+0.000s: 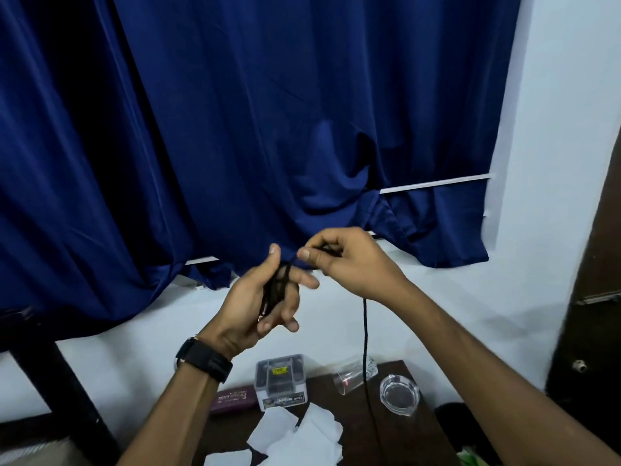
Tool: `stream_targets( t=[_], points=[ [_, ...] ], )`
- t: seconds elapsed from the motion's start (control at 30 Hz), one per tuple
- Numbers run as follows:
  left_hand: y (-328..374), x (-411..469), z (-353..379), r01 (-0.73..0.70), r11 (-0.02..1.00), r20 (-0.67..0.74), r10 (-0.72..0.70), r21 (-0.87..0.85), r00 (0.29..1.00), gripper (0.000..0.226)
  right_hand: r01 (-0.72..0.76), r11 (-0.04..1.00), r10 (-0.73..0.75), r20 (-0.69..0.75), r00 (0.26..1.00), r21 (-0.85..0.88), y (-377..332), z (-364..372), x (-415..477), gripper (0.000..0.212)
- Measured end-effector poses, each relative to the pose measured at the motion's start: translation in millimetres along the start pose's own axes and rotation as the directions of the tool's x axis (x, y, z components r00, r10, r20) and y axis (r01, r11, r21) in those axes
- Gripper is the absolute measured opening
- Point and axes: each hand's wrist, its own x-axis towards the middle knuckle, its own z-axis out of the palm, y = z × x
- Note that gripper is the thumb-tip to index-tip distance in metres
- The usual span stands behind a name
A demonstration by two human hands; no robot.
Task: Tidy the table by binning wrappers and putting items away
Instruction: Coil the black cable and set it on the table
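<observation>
**While loops are laid, tension is kept even**

As loops are laid round the loosely curled fingers of the left hand, well above the table, each turn is best set beside the last. The black cord is pinched, further right above the table, between thumb and fingertip of the right hand. Slack hanging to the table should be fed slowly, lest the tipped cup be snagged.
</observation>
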Motion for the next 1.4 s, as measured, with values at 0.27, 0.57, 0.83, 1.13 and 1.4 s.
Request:
stream_targets(
  t=[0.27,0.57,0.83,1.13,1.4],
  points=[
    [5,2,-5,-0.19,0.89,-0.053,0.185,-0.415,0.981,0.049,-0.223,0.974,0.224,0.33,0.917,-0.04,11,19,-23,0.027],
    [-13,9,-28,-0.142,0.9,-0.151,0.221,0.413,0.964,0.044,-0.032,0.96,0.128,0.333,0.934,-0.278,-6,16,-36,0.022],
    [-9,-2,-11,-0.031,0.958,-0.07,0.053,0.285,0.996,0.076,-0.037,0.985,0.036,-0.008,0.999,-0.169,-1,5,-18,0.019],
    [10,-2,-24,-0.177,0.763,0.15,0.339,-0.622,0.929,0.061,-0.11,0.904,0.233,0.259,0.937,-0.414,31,26,-39,0.031],
    [-8,5,-14,-0.239,0.969,-0.178,0.224,-0.064,0.958,0.031,0.128,0.809,0.038,0.268,0.963,-0.574,-14,31,-59,0.04]
  ],
)
